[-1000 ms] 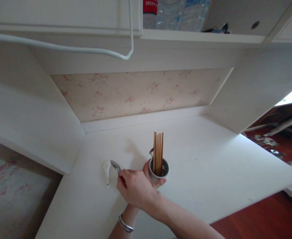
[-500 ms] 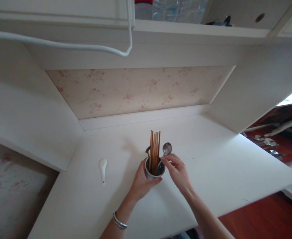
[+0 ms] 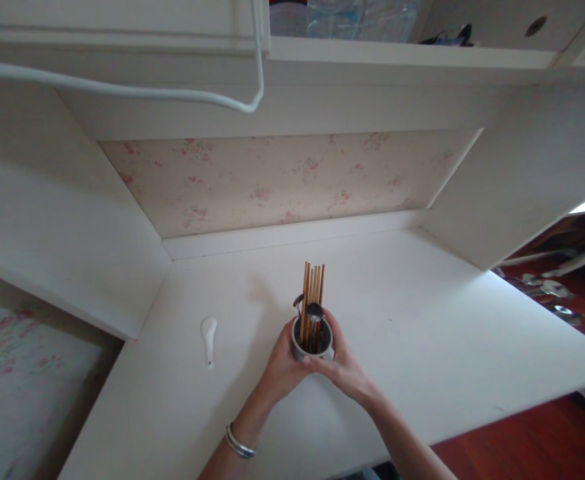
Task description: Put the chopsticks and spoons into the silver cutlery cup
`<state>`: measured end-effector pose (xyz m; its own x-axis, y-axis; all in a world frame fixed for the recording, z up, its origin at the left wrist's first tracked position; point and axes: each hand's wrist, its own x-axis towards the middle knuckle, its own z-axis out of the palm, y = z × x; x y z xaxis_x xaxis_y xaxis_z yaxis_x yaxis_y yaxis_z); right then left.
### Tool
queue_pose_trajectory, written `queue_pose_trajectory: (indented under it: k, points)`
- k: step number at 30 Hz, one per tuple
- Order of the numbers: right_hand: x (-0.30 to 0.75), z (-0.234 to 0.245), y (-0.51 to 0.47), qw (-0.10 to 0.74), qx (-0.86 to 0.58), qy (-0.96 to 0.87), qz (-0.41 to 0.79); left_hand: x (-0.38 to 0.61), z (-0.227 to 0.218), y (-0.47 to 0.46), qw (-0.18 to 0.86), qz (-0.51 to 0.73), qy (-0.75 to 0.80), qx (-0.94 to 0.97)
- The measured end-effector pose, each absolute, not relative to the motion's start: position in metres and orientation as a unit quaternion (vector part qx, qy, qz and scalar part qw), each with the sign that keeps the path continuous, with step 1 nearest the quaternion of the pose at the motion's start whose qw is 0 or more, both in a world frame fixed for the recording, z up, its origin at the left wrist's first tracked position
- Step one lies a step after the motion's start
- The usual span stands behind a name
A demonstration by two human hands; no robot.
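Note:
Both of my hands are wrapped round a grey cup (image 3: 298,352) over the white desk. My left hand (image 3: 282,363) grips its left side, and my right hand (image 3: 345,367) its right side, the thumbs near each other at the front. Several wooden chopsticks (image 3: 313,283) stand upright in the cup. A metal spoon (image 3: 314,312) leans in front of them with its bowl up. Behind to the left, a smaller dark spoon (image 3: 298,301) pokes out over the rim. A white ceramic spoon (image 3: 209,340) lies on the desk, left of my hands.
The white desk (image 3: 387,287) is closed in by side panels and a floral back wall (image 3: 292,180). Overhead, a shelf (image 3: 397,53) holds clear plastic bottles (image 3: 362,19). A white cable (image 3: 172,93) hangs at upper left. Red floor (image 3: 532,427) shows at lower right.
My right hand has let go of the metal spoon and closed on the cup's right side. The spoon has shifted left and now rests against the chopsticks.

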<state>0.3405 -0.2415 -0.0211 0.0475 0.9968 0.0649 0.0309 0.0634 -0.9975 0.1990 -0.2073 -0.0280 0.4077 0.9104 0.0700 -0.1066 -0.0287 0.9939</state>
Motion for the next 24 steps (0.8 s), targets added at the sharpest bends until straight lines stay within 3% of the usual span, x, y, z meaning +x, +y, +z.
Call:
queue_pose_trajectory:
  k: [5, 9, 14, 19, 24]
  points:
    - [0.332, -0.035, -0.239, 0.546, -0.483, -0.512, 0.454, 0.163, -0.022, -0.210, 0.520, 0.400, 0.376, 0.655]
    - [0.335, -0.048, -0.237, 0.547, -0.476, -0.519, 0.452, 0.099, -0.012, -0.201, 0.462, 0.326, 0.506, 0.652]
    - [0.335, -0.063, -0.236, 0.538, -0.488, -0.527, 0.441, 0.036, -0.020, -0.178, 0.146, 0.241, 0.719, 0.636]
    - [0.334, -0.062, -0.237, 0.538, -0.485, -0.539, 0.430, 0.012, -0.038, -0.160, 0.201, 0.104, 0.760, 0.609]
    - [0.334, -0.056, -0.237, 0.532, -0.505, -0.543, 0.409, 0.009, -0.035, -0.151, 0.184, 0.047, 0.749, 0.635]
